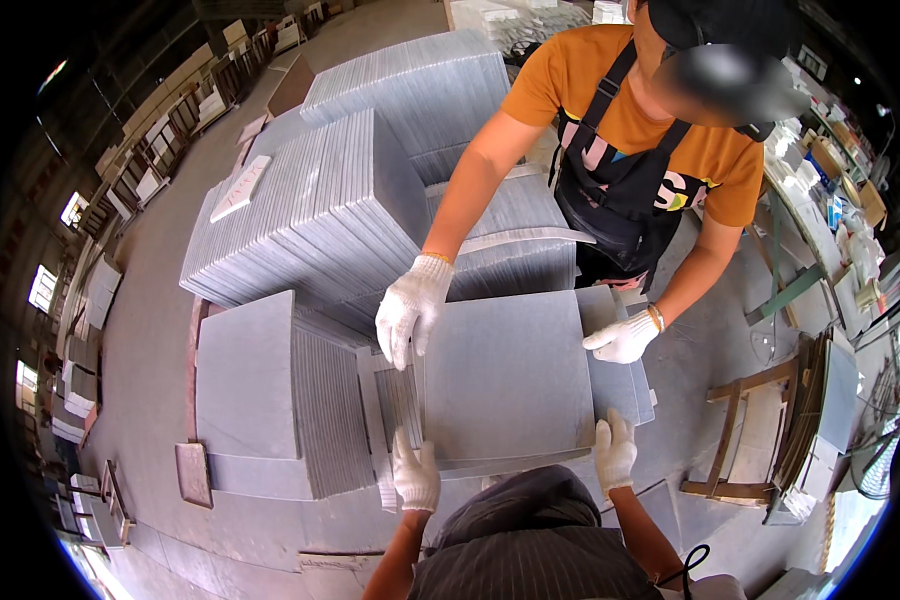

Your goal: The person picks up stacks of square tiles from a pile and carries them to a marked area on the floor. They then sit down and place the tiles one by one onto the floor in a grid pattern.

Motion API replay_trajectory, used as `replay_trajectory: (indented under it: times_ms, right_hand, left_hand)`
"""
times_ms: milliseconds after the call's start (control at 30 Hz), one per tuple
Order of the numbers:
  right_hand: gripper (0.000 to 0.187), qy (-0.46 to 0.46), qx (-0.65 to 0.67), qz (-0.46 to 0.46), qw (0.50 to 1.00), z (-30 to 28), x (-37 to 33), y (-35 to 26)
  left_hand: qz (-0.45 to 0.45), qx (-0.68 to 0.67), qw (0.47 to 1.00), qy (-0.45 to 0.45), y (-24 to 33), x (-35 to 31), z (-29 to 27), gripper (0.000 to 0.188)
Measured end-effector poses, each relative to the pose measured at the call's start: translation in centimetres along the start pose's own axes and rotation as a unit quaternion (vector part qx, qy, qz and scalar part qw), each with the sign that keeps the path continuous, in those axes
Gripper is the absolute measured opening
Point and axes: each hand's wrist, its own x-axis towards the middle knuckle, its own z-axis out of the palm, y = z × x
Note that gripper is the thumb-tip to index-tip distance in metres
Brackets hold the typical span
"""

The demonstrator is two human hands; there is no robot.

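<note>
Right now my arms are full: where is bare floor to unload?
Widest: floor between the slab stacks and racks at left. Smaller: between the right hand and wooden stand. Crowded: around the top slab, with the left hand and co-worker's gloves close by.

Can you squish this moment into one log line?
left hand: beside grey slab, left edge | right hand: beside its right edge | co-worker's hands: one per side, farther back

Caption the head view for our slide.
White-gloved left hand and right hand flank a grey slab, opposite a co-worker.
</note>
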Motion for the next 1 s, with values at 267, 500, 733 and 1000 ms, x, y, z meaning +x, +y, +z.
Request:
replay_trajectory:
  times_ms: [267,500,733,1000]
  right_hand:
    - [0.052,-0.062,-0.107,-0.024,0.992,0.6,2.0,-1.1]
    - [0.054,-0.087,-0.104,-0.038,0.990,2.3,3.0,-1.0]
    - [0.053,-0.108,-0.097,-0.066,0.987,1.9,3.5,-1.1]
    - [0.054,-0.089,-0.080,-0.074,0.990,2.1,4.6,-0.8]
  left_hand:
    - [-0.039,0.003,0.997,-0.073,1.7,0.3,0.4,0.068]
    - [-0.116,0.030,0.982,-0.144,4.2,0.3,0.9,0.068]
    - [-0.067,0.012,0.991,-0.117,3.6,-0.1,0.8,0.066]
    - [-0.072,-0.019,0.987,-0.142,4.8,-1.0,0.1,0.063]
